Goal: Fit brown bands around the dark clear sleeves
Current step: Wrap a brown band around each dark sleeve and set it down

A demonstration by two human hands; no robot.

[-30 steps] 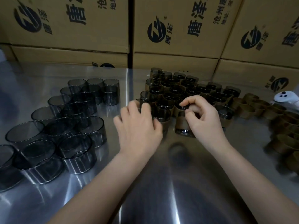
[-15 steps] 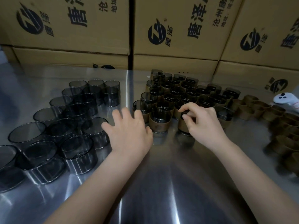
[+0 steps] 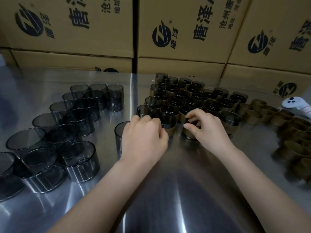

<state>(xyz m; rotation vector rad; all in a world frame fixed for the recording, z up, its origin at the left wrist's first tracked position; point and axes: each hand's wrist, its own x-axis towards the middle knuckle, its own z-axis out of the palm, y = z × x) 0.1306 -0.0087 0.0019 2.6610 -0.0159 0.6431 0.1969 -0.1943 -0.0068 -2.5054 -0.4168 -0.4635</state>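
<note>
Parking a banded sleeve (image 3: 188, 134) at the front edge of the finished batch (image 3: 193, 100): my right hand (image 3: 208, 130) has it by the top rim, thumb (image 3: 191, 127) on the near side, the other fingers curled over the far side. That's a pinch, not a full wrap. The sleeve stands upright on the steel table (image 3: 168, 182), brown band round its lower part, just beside the next banded one. My left hand (image 3: 144, 138) sits left of that, fingers (image 3: 148, 119) curled, knuckles up. A lone bare sleeve (image 3: 118, 133) stands right against its left side, partly hidden behind it, and I can't tell whether I'm gripping it or just resting next to it. Stock: bare sleeves (image 3: 75, 115) clustered far left, loose brown bands (image 3: 262, 113) piled right past the batch, white controller (image 3: 296, 105) beyond them, cartons (image 3: 84, 22) along the back. My read: put-down end of one cycle, next one starting. Plenty of bare sleeves left, so roughly mid-job. Next move needs the right to let go cleanly without tipping the row, then cross to the pile for one band; the left brings the lone sleeve to centre, upright. The band must go on square over the rim, then slide down evenly. Main risk is knocking neighbours, since they're packed touching.
</note>
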